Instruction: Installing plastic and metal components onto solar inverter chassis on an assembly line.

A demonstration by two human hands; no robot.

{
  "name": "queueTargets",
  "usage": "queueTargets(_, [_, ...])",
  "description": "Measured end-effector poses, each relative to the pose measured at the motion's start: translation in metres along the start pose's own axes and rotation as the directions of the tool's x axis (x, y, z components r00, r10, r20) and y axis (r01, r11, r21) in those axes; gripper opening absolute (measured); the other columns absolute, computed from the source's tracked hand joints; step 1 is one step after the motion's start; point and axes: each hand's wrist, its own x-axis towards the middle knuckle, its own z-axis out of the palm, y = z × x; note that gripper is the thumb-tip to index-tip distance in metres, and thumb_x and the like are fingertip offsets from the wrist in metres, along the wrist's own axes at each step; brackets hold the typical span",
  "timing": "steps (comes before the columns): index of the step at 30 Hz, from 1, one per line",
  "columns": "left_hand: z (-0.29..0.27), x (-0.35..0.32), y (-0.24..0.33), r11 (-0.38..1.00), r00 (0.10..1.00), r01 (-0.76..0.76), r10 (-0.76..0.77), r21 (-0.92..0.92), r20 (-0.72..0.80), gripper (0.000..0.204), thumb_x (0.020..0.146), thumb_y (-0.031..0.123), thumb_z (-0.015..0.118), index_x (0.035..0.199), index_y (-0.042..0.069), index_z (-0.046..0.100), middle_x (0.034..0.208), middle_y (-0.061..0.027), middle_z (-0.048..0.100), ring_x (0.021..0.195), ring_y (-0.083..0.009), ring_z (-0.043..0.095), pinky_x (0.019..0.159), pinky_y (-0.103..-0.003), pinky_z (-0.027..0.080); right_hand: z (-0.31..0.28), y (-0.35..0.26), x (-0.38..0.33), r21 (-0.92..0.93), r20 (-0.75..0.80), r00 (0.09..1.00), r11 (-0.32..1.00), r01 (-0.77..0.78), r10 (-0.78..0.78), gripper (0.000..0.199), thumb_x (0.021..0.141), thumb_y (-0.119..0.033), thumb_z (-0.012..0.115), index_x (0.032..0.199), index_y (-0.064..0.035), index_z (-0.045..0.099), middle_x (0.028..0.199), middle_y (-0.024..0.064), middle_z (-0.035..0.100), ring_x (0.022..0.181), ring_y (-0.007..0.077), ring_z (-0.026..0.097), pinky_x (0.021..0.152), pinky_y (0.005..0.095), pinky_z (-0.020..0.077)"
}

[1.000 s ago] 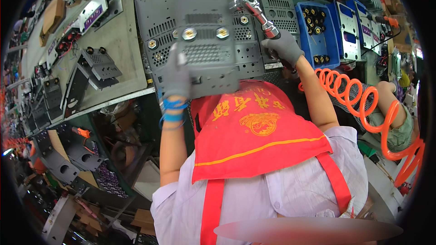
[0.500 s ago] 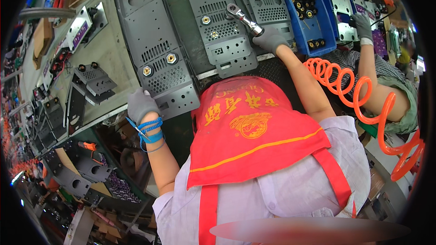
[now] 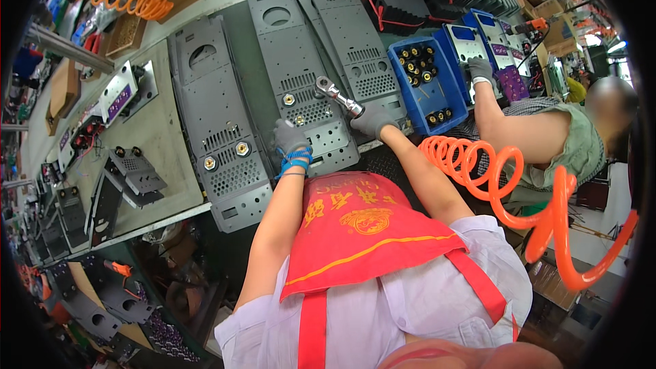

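Note:
My right hand (image 3: 375, 121), in a grey glove, is closed around the handle end of a chrome ratchet wrench (image 3: 339, 97). The wrench's round head hangs above the middle grey metal panel (image 3: 295, 51), close to its slots. Over the near part of that same panel is my gloved left hand (image 3: 291, 138), fingers loosely apart and nothing visible in them. Just beyond its fingertips, a brass nut (image 3: 299, 121) sits on the panel, with another brass nut (image 3: 288, 100) farther up. The left grey panel (image 3: 215, 113) carries two brass nuts (image 3: 242, 149) too.
A third grey panel (image 3: 348, 27) lies to the right. Beside it stands a blue bin (image 3: 403, 99) of black-and-brass fittings. An orange coiled hose (image 3: 506, 171) loops past my right arm. A co-worker's gloved hand (image 3: 480, 68) rests near upright plates at the right.
My left hand has left the near edge of the left panel and moved right onto the middle panel. The wrench stays in my right hand, and the view has shifted.

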Motion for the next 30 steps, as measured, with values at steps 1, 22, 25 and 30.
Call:
queueTargets(1, [0.001,-0.004,-0.004,1.0,1.0,-0.006,0.006,-0.003,-0.03,0.02,0.092,0.019,0.053,0.1,0.001,0.052,0.096,-0.0223,0.062,0.088,-0.0424,0.062,0.076,-0.049,0.05,0.001,0.001,0.001,0.012,0.016,1.0,1.0,0.016,-0.016,0.043,0.069,-0.039,0.065,0.1,-0.0094,0.07,0.098,0.0203,0.068,0.092,0.0347,0.066,0.082,0.0387,0.0508])
queueTargets(22, [-0.003,-0.007,-0.006,0.994,0.995,0.081,-0.078,-0.069,0.055,0.015,0.089,0.016,0.054,0.1,0.005,0.051,0.091,-0.0235,0.063,0.09,-0.0429,0.062,0.074,-0.049,0.049,0.004,-0.064,-0.006,-0.093,0.087,0.971,0.969,0.23,-0.222,0.04,0.07,-0.035,0.065,0.094,-0.0037,0.069,0.09,0.0203,0.068,0.086,0.0352,0.066,0.077,0.0406,0.0514])
queueTargets(25, [-0.007,-0.01,-0.009,0.995,0.999,0.039,-0.036,-0.088,0.04,0.016,0.088,0.015,0.056,0.1,0.006,0.051,0.092,-0.0221,0.063,0.09,-0.0424,0.062,0.076,-0.049,0.049,0.009,-0.067,0.002,-0.1,0.109,0.97,0.969,0.227,-0.217,0.037,0.07,-0.033,0.066,0.093,-0.0032,0.069,0.088,0.0198,0.069,0.084,0.0348,0.067,0.076,0.0398,0.0522])
queueTargets(30, [-0.009,-0.013,-0.01,0.988,0.999,0.044,-0.041,-0.145,0.025,0.022,0.096,0.024,0.046,0.1,0.004,0.053,0.095,-0.0266,0.063,0.092,-0.0455,0.06,0.078,-0.052,0.046,0.01,-0.059,0.008,-0.109,0.068,0.969,0.964,0.243,-0.237,0.037,0.07,-0.033,0.066,0.092,-0.0033,0.069,0.087,0.02,0.068,0.084,0.0351,0.067,0.076,0.0397,0.052])
